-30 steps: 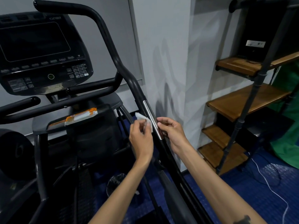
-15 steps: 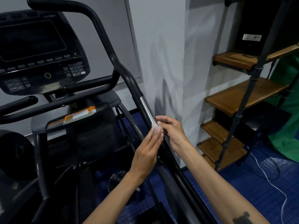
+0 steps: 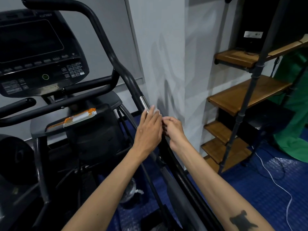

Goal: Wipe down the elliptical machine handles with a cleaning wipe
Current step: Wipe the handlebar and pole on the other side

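Observation:
The elliptical's right handle [image 3: 116,64] is a black curved bar with a chrome section [image 3: 143,102] running down toward me. My left hand [image 3: 148,130] lies over the bar just below the chrome, its fingers straight and pressing a white wipe [image 3: 157,111] against the handle. A small part of the wipe shows past the fingertips. My right hand [image 3: 175,130] is on the bar's right side, touching the left hand, with its fingers curled and pinching the handle. The left hand hides the exact spot of its grip.
The console [image 3: 38,52] and fixed black handlebars [image 3: 55,105] sit at left, with an orange-and-white packet [image 3: 78,118] on the tray. A white wall corner [image 3: 166,64] stands close behind the handle. Wooden shelves [image 3: 246,94] on a black frame stand at right, and a white cable [image 3: 273,179] lies on the blue floor.
My left hand carried the wipe from the left of the bar across onto it and slid upward along the chrome. The right hand stayed at the bar.

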